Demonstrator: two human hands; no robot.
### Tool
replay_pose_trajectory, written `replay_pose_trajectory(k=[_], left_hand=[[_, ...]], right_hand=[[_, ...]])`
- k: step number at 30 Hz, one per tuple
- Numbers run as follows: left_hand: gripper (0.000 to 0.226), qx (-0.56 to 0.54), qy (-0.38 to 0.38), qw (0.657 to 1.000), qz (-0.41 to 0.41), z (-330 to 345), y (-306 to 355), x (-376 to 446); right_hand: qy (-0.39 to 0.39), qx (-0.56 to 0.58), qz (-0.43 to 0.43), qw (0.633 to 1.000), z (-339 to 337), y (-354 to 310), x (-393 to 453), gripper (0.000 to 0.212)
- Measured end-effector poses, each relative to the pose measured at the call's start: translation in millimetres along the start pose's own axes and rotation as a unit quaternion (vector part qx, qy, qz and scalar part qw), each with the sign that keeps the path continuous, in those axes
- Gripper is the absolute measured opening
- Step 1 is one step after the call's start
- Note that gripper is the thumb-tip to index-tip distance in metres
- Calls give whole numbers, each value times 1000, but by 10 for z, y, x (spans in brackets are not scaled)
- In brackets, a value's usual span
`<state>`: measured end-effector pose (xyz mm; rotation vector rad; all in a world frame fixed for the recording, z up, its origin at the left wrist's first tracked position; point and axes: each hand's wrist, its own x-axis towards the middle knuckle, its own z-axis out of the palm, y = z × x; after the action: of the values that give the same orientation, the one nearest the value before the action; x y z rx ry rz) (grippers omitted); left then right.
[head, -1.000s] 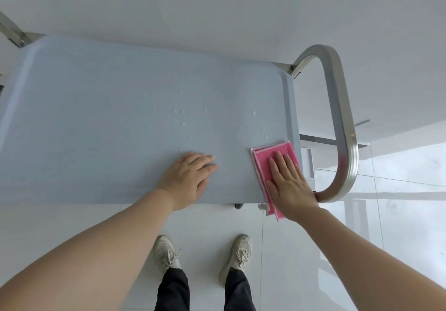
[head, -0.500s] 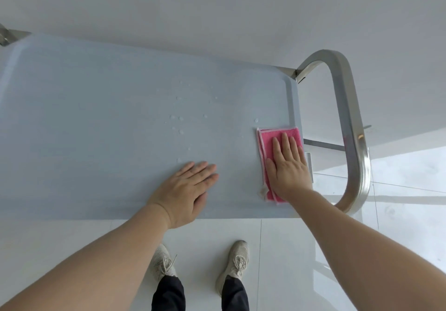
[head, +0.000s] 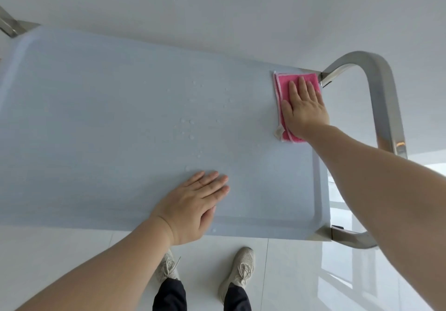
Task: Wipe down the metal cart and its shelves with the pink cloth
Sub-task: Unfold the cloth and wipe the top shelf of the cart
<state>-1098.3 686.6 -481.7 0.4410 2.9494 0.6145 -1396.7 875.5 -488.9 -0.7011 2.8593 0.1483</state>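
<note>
The right hand (head: 304, 108), flat on the folded pink cloth (head: 282, 88), has swept it from the near edge to the pale blue cart top's (head: 96, 117) far right corner; the left hand (head: 193, 204) rests open, water droplets (head: 190, 127) still unwiped.

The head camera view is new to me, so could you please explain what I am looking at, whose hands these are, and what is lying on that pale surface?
There is no machine here: a person wears a wide-angle camera on the head, looking down at their own bare arms. The pale blue-grey top shelf of the metal cart fills the view, with its curved steel handle on the right. The right hand presses flat on a folded pink cloth at the shelf's far right corner. The left hand rests flat and empty near the shelf's near edge. Small water droplets lie mid-shelf. Below are the person's beige shoes on a white floor.
</note>
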Motion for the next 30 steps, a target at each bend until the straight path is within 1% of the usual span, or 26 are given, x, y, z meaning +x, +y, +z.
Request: replay_pose_trajectory(k=[6,9,12,21,24,30], left_hand=[[47,10,-11,1000,-1,5,-14,7],[48,22,-18,1000,-1,1,-14,13],[49,24,-29,999,-6,-14,-9,10],[51,31,-39,999,-9,-51,16,3],[52,33,-41,999,-11,-62,33,5],[49,19,-25,998,-47,-71,58,8]], right_hand=[[2,-9,-11,1000,-29,50,230,65],[13,3,-15,1000,3,30,185,66],[13,14,-36,999,35,-19,43,66],[-5,17,-107,994,159,-406,-836,65],[-14,20,-115,993,194,-545,-1198,64],[-31,24,-136,990,269,-723,-1832,62]])
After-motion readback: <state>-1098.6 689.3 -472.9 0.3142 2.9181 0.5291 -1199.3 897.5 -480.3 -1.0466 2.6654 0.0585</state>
